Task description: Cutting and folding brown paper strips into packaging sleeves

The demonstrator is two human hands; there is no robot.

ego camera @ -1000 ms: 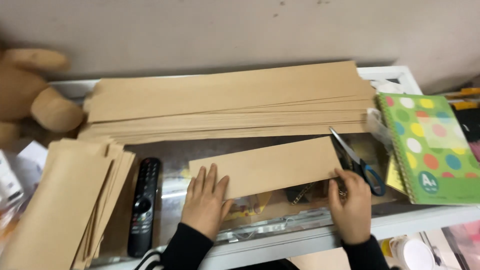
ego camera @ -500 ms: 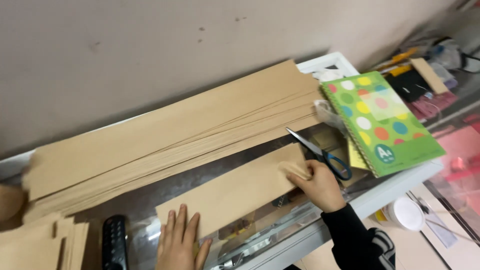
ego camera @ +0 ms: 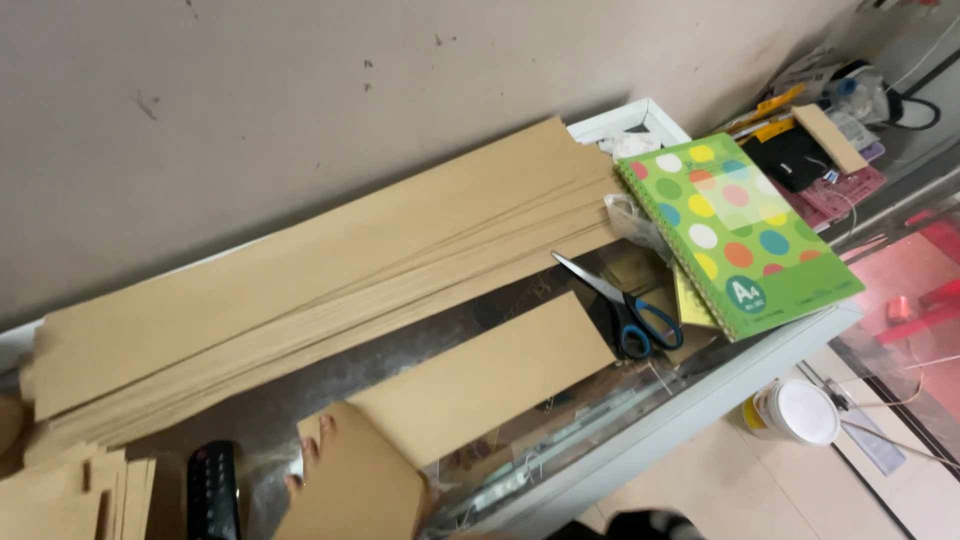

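A short brown paper strip [ego camera: 490, 375] lies on the glass counter top [ego camera: 440, 325], its right end near the scissors. Its near left end [ego camera: 355, 485] is lifted and bent over towards me. Only the fingertips of my left hand [ego camera: 310, 455] show, poking out past the left edge of that raised flap; the paper hides the rest of the hand. My right hand is out of the picture.
A long stack of brown paper strips [ego camera: 300, 290] runs along the wall. Blue-handled scissors [ego camera: 615, 300] lie beside a green dotted spiral notebook [ego camera: 735, 230]. A black remote [ego camera: 212, 490] and more brown sheets [ego camera: 70, 500] sit at the left. A white tub [ego camera: 795, 412] stands on the floor.
My right hand has left the strip's right end and gone out of view. The strip's left end has come up over my left hand. My view has swung further right.
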